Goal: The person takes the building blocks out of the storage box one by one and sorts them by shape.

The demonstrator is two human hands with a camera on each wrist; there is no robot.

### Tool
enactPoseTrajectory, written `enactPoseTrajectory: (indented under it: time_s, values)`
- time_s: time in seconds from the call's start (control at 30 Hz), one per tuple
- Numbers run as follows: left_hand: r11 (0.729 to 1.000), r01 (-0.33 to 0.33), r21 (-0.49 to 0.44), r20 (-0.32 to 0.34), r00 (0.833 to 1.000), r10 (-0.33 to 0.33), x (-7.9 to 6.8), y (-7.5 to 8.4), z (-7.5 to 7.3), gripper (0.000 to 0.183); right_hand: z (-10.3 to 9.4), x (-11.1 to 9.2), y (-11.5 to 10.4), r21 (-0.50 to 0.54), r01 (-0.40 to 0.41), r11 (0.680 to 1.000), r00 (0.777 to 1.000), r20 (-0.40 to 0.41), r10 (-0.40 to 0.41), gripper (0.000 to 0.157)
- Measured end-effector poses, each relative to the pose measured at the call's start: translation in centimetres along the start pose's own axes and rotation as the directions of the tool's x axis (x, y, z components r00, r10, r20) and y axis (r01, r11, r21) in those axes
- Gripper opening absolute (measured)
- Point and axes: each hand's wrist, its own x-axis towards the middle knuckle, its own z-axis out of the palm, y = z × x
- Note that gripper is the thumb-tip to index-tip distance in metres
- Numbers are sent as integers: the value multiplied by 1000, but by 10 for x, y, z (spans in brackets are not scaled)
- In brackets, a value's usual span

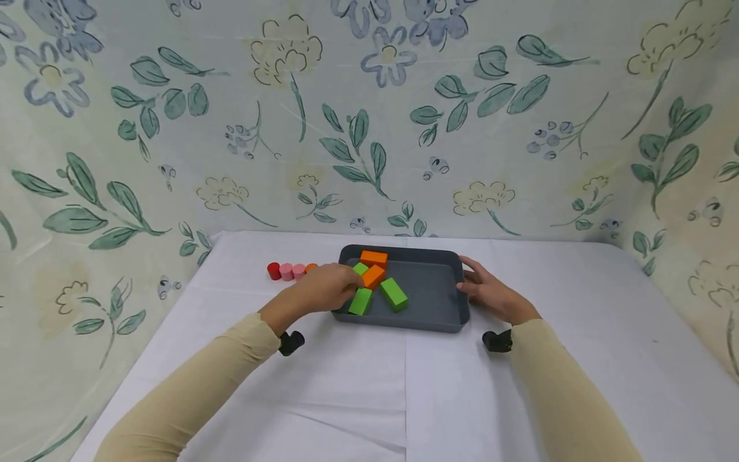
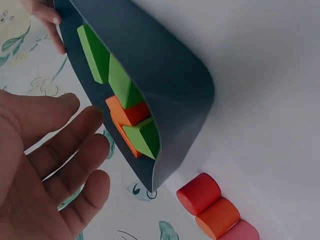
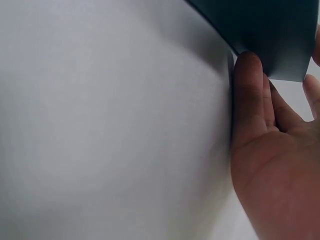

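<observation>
A dark grey tray (image 1: 430,289) lies on the white cloth and holds several green and orange blocks in its left half. My left hand (image 1: 328,287) is over the tray's left side, its fingertips close to an orange block (image 1: 374,276) and a green block (image 1: 361,301). In the left wrist view, the left hand (image 2: 55,155) has loosely bent fingers apart from the thumb, with nothing visible between them. At the tray's right end, my right hand (image 1: 491,292) touches the wall. The right wrist view shows its extended fingers (image 3: 248,75) against the tray.
Just left of the tray stands a row of small cylinders: red (image 1: 274,271), pink (image 1: 287,272) and orange (image 1: 312,267), the last partly hidden behind the left hand. A floral curtain (image 1: 369,128) hangs behind the table. Black devices sit at both wrists.
</observation>
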Motion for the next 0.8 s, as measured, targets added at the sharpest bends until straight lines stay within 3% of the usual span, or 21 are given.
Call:
enactPoseTrajectory:
  time_s: [0.23,0.47,0.8]
  values:
    - [992,90,84,83,992,-97,15,11,13,30,0,1,1,6,4,1000,1000,4,-4,81]
    - [956,231,181,147,955,-259,28,21,20,48,0,1,2,12,4,1000,1000,1,-4,82]
    - [966,213,143,126,965,-231,26,17,26,54,0,1,-1,13,-5,1000,1000,-3,5,82]
